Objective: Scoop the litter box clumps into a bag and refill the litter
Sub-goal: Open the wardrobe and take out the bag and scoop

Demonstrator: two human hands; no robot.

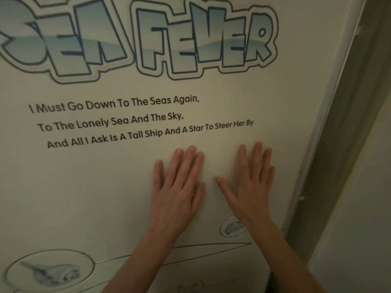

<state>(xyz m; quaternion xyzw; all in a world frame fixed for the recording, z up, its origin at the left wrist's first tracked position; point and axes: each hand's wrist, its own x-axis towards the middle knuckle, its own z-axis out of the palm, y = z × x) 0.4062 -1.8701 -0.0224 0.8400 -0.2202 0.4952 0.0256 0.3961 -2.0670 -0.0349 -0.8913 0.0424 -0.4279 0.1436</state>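
Cream panel (pixel 105 187) lettered "SEA FEVER", "I Must Go Down To The Seas Again"; left hand (pixel 179 187), right hand (pixel 251 187) pressed flat, fingers straight, holding nothing.

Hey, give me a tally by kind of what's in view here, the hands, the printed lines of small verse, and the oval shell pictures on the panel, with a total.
Hands: 2, the left hand and the right hand, both flat on the panel
Verse lines: 3
Oval shell pictures: 2
Total: 7
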